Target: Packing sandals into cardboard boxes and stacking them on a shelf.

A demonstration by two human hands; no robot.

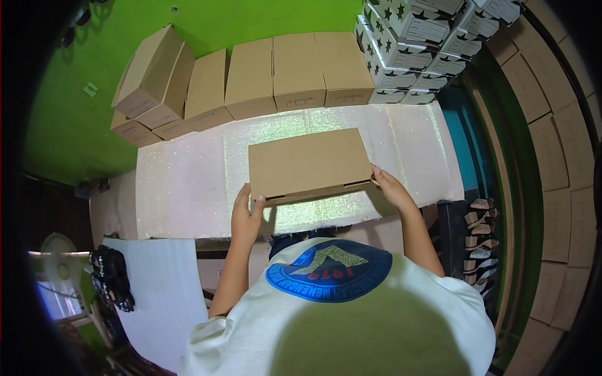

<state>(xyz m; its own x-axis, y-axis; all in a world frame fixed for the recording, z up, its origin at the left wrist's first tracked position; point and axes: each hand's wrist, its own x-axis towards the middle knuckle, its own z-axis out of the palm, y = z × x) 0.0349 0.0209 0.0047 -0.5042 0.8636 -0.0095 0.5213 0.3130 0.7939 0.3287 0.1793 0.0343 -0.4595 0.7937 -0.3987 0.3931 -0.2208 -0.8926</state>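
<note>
Left hand [246,216] is gripping the near-left corner of the box [309,164], fingers [258,199] curling up over its lower edge. Right hand [392,188] is clasping the near-right corner, fingertips lying on the box's side. The box, flat brown cardboard, is sitting between both hands, hovering over or resting on the near part of the table [188,182]; I cannot tell which. A slit is showing along its near edge.

Palms are facing away; the thumbs are hard to make out. The shirt [338,313] is hiding the table's near edge.

The table is wearing a glittery white cover. Beyond the box, a row of brown cartons [276,78] is lining the far edge against a green wall [75,125]. Right of that row, white star-printed boxes [420,44] are stacking up, cut off at the top. Left of the table a fan [59,269] is standing, partly cropped.
</note>
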